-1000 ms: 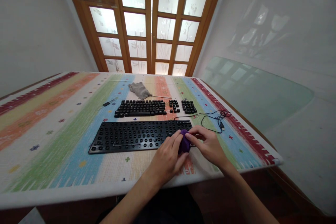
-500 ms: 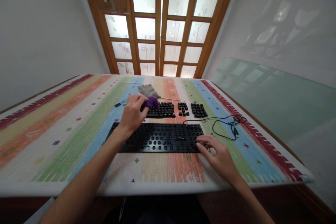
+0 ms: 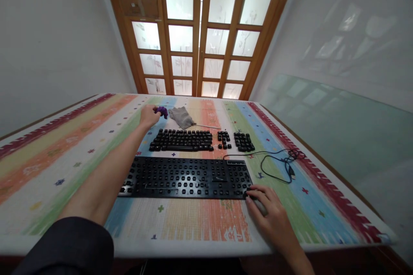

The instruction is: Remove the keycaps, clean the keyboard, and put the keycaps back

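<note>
A black keyboard base [image 3: 190, 176] with its keycaps off lies flat near the front of the table, its bare key posts showing. My right hand [image 3: 266, 210] has its thumb and fingers on the lower right corner of the base, gripping that edge. Farther back on the left, my left hand [image 3: 149, 116] is closed around a bunched purple cloth [image 3: 161, 112], just left of a grey cloth [image 3: 181, 117]. Behind the base, the loose black keycaps are laid out in a main block [image 3: 182, 140], a small middle group [image 3: 223, 139] and a number-pad group [image 3: 244, 142].
A thin rod [image 3: 208, 126] extends right from the grey cloth. The keyboard's cable [image 3: 274, 167] lies in loops at the right, with a USB plug [image 3: 291, 172]. Everything rests on a striped tablecloth [image 3: 74, 180]; wood-framed glass doors [image 3: 200, 43] stand behind the table.
My left hand has carried the purple cloth back and left, away from above the keycaps to beside the grey cloth. My right hand stays at the base's right corner, and the view has shifted slightly.
</note>
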The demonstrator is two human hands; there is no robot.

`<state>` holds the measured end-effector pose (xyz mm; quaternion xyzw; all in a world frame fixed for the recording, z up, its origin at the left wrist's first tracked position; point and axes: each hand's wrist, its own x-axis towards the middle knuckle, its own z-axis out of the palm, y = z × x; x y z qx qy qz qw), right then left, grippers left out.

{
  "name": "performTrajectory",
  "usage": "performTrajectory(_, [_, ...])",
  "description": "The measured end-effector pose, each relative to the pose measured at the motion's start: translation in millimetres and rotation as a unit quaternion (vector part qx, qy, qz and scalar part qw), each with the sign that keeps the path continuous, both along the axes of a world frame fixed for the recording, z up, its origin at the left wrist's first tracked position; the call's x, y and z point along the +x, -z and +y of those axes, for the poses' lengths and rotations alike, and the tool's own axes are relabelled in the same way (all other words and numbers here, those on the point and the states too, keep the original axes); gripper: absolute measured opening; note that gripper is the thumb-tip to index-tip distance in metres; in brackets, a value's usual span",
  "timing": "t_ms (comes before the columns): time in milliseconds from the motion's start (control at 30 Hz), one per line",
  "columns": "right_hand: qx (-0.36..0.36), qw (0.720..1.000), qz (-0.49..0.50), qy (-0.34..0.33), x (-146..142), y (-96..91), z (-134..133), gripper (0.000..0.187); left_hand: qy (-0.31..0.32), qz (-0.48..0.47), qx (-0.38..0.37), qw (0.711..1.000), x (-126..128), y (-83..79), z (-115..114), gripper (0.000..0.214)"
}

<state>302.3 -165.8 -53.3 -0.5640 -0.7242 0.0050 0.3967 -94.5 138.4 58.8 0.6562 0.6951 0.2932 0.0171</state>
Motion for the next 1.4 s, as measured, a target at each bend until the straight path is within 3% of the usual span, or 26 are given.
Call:
performTrajectory(200, [0.01,1.0,-0.01,0.003,1,0.8,0,0.016,0.033,0.042,-0.047,0.997,7,25.9,15,0.032])
performTrajectory(367, [0.01,1.0,-0.017,0.006,-2,-1.2,0,0.017,0.071,0.065,-0.024,0.995,1,22.1,8,0.041])
performTrajectory(500, [0.024,0.999,-0.033,0.005,-4,-2.2,1,0.015,0.102,0.07,0.011,0.992,-14,7.9,-12,0.04])
performTrajectory(667, [0.037,0.997,-0.066,0.01,-6,-2.0,0,0.014,0.164,0.023,0.101,0.981,-33,0.2,-63,0.034])
performTrajectory(800, [0.044,0.995,-0.084,0.029,-7,-2.5,1,0.015,0.122,-0.05,0.077,0.988,-41,4.6,-109,0.035])
performTrajectory(933, [0.032,0.993,-0.104,0.05,-9,-3.3,2,0.019,0.075,-0.02,0.01,0.997,-45,19.5,-136,0.036])
performTrajectory(1133, [0.02,0.991,-0.11,0.078,-14,-4.2,2,0.025,-0.004,0.071,-0.039,0.997,-59,41.3,-140,0.046])
performTrajectory(1267, [0.012,0.99,-0.113,0.084,-15,-4.1,1,0.027,0.039,0.085,-0.102,0.99,-65,45.3,-139,0.055])
performTrajectory(1400, [0.009,0.991,-0.106,0.083,-14,-4.1,1,0.026,0.062,0.11,-0.111,0.986,-63,46.1,-140,0.06])
